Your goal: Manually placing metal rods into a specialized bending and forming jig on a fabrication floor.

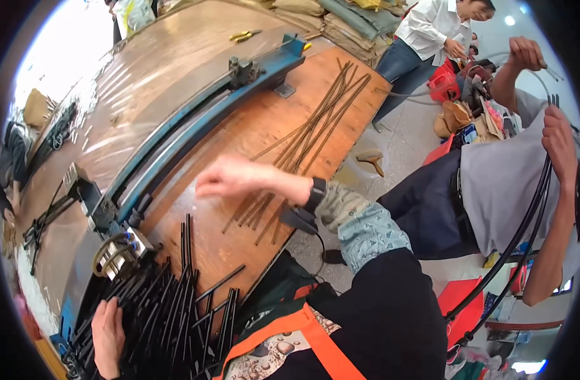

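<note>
Workshop — blue metal rig (264, 81) stood on wooden bench (271, 123) | black rods (169, 316) lay heaped at bench's near end | people (502, 183) stood beside bench

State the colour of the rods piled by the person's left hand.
The piled rods are black, shown best in the head view.

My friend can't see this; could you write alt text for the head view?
A person's left hand is at a pile of black rods; the blurred right hand is over a wooden workbench, near thin brown rods and a blue rail.
</note>
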